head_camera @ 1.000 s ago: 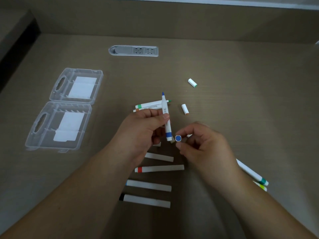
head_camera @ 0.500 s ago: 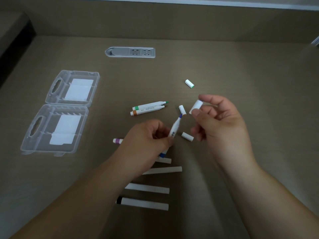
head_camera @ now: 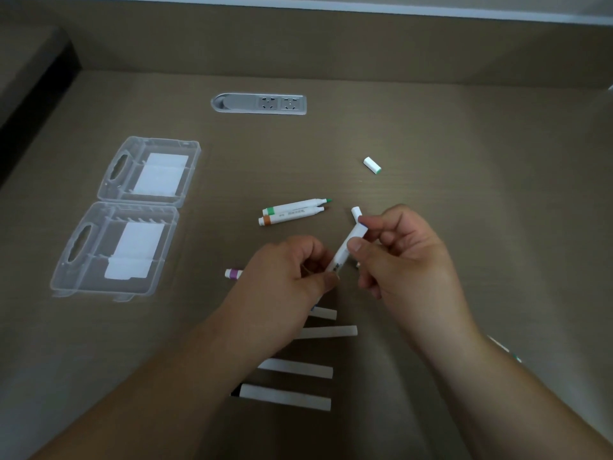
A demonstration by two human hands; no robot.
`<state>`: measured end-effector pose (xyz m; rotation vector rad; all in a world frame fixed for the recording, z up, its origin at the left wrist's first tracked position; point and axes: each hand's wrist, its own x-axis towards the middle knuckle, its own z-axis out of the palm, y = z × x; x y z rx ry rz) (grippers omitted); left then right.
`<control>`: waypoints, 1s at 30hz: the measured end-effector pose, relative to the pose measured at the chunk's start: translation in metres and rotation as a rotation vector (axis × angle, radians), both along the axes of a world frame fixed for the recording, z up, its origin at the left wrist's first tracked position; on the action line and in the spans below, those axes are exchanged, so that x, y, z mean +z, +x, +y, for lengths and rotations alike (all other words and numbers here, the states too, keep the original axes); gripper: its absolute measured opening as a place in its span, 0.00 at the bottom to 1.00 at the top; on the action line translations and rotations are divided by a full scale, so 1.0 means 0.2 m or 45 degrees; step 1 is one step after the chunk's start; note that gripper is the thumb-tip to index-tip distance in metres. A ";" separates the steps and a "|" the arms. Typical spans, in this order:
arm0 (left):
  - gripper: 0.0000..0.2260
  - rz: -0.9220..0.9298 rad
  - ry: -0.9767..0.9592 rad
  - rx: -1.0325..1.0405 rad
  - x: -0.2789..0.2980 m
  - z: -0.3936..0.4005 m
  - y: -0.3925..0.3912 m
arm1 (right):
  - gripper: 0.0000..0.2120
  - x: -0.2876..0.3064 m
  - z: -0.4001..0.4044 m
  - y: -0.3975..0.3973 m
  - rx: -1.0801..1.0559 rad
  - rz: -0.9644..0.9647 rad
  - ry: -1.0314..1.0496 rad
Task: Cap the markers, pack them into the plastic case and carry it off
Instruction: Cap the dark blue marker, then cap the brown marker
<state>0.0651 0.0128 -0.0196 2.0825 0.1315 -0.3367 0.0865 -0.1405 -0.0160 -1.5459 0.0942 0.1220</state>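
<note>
Blue marker: barrel pinched in left hand fingers, steadying it. Right hand fingers closed around its cap, seemingly pressing it home. 2 uncapped markers lie beyond the fingertips.

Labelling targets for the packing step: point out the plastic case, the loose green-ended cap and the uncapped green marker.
plastic case (head_camera: 83, 287), head view, near rim.
green-ended cap (head_camera: 371, 164), head view, white body.
uncapped green marker (head_camera: 295, 205), head view, mid-barrel.
</note>
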 end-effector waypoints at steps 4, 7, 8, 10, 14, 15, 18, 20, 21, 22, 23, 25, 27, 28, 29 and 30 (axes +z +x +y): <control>0.03 0.039 0.054 -0.038 0.00 0.01 -0.02 | 0.10 0.00 0.02 -0.02 0.017 0.022 -0.015; 0.03 -0.047 0.170 -0.062 0.01 0.04 -0.03 | 0.10 0.00 0.01 -0.01 0.017 0.033 -0.014; 0.02 -0.081 0.263 -0.101 0.02 0.06 -0.03 | 0.09 0.00 0.00 -0.01 0.010 0.040 -0.019; 0.01 -0.128 0.461 -0.202 0.04 0.12 -0.05 | 0.05 -0.01 -0.04 -0.02 -0.037 0.056 -0.062; 0.04 -0.079 0.694 -0.408 0.01 0.26 -0.11 | 0.05 -0.05 -0.12 -0.03 -0.149 0.089 -0.166; 0.05 -0.051 0.715 -0.430 0.00 0.28 -0.12 | 0.05 -0.07 -0.13 -0.03 -0.159 0.089 -0.192; 0.05 -0.059 0.798 -0.442 -0.05 0.34 -0.14 | 0.05 -0.11 -0.15 -0.03 -0.177 0.088 -0.257; 0.05 -0.129 0.806 -0.403 -0.08 0.35 -0.14 | 0.05 -0.12 -0.16 -0.03 -0.196 0.085 -0.272; 0.05 -0.167 0.799 -0.382 -0.08 0.35 -0.13 | 0.05 -0.13 -0.15 -0.04 -0.200 0.085 -0.278; 0.06 -0.198 0.800 -0.375 -0.08 0.34 -0.13 | 0.05 -0.13 -0.15 -0.04 -0.200 0.084 -0.285; 0.07 -0.227 0.808 -0.377 -0.08 0.34 -0.12 | 0.05 -0.13 -0.15 -0.04 -0.198 0.079 -0.292; 0.08 -0.287 0.835 -0.402 -0.09 0.32 -0.09 | 0.05 -0.14 -0.14 -0.04 -0.191 0.067 -0.307; 0.09 -0.385 0.872 -0.456 -0.09 0.29 -0.05 | 0.05 -0.15 -0.13 -0.03 -0.181 0.049 -0.325; 0.10 -0.400 0.885 -0.496 -0.10 0.27 -0.04 | 0.06 -0.15 -0.13 -0.03 -0.178 0.040 -0.333; 0.11 -0.397 0.892 -0.525 -0.10 0.26 -0.02 | 0.06 -0.16 -0.12 -0.02 -0.177 0.030 -0.340; 0.12 -0.386 0.885 -0.542 -0.11 0.25 -0.02 | 0.06 -0.16 -0.12 -0.02 -0.176 0.022 -0.348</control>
